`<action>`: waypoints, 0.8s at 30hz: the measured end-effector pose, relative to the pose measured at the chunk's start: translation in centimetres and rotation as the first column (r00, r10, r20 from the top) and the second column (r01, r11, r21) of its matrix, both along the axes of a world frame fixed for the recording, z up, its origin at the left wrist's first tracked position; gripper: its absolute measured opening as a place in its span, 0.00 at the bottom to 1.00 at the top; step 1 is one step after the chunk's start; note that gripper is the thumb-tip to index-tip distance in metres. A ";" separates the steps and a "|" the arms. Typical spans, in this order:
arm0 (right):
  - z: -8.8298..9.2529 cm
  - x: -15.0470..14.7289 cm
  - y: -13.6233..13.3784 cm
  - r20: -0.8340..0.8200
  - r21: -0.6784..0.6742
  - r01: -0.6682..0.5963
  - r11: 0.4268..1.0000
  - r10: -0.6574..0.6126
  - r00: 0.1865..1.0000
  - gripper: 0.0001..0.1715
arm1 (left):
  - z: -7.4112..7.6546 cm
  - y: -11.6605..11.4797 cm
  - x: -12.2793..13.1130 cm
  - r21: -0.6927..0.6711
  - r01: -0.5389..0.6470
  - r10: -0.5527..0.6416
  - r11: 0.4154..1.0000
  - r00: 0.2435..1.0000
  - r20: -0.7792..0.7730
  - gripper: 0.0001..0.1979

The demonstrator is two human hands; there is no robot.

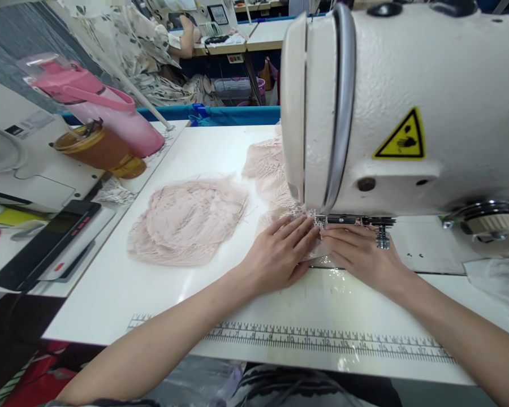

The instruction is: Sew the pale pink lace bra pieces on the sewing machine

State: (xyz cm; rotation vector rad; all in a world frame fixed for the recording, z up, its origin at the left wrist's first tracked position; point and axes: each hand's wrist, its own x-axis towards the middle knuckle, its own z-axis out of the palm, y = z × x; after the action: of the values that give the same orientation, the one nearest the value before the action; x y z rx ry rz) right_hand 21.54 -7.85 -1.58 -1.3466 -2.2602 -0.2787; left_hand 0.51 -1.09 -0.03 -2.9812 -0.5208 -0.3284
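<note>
My left hand (282, 249) lies with stretched fingers on a piece of pale pink lace (268, 172), pressing it against the white sewing table (220, 299). The lace runs back under the head of the sewing machine (441, 68). Close by on the right, my right hand (365, 254) is laid flat beside the needle area, fingers extended toward the left one. Part of it is covered by the metal attachment (356, 220) of the machine. The needle itself is hidden. A stack of pink lace pieces (190, 220) with frayed edges rests to the left of my hands.
A pink bottle (106, 107) and an amber cup (99, 147) stand at the left, near a black control panel (46, 243). A printed ruler (297, 339) follows the table's front edge. Whitish fabric (500, 282) lies at right. Another person (127, 45) sits beyond.
</note>
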 end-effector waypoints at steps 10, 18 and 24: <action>-0.4 1.0 0.1 -0.086 0.037 -0.007 0.999 0.010 0.996 0.13 | 0.2 -0.4 0.2 0.067 -0.017 0.017 0.998 1.000 0.001 0.22; -0.4 1.2 0.3 -0.132 0.044 0.039 0.998 -0.033 0.991 0.11 | -0.1 -0.4 0.3 0.083 -0.038 0.037 0.996 0.999 0.009 0.22; 1.0 0.3 -0.2 0.009 0.131 0.120 0.984 -0.122 0.992 0.07 | -0.2 -0.1 -0.2 0.118 0.111 -0.118 0.987 0.992 0.052 0.18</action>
State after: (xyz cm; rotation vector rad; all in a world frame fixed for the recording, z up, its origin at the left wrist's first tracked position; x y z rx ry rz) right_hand 21.89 -8.04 -0.57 -1.4190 -2.1369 -0.4729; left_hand 0.30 -1.15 -0.27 -2.9028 -0.3239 -0.4420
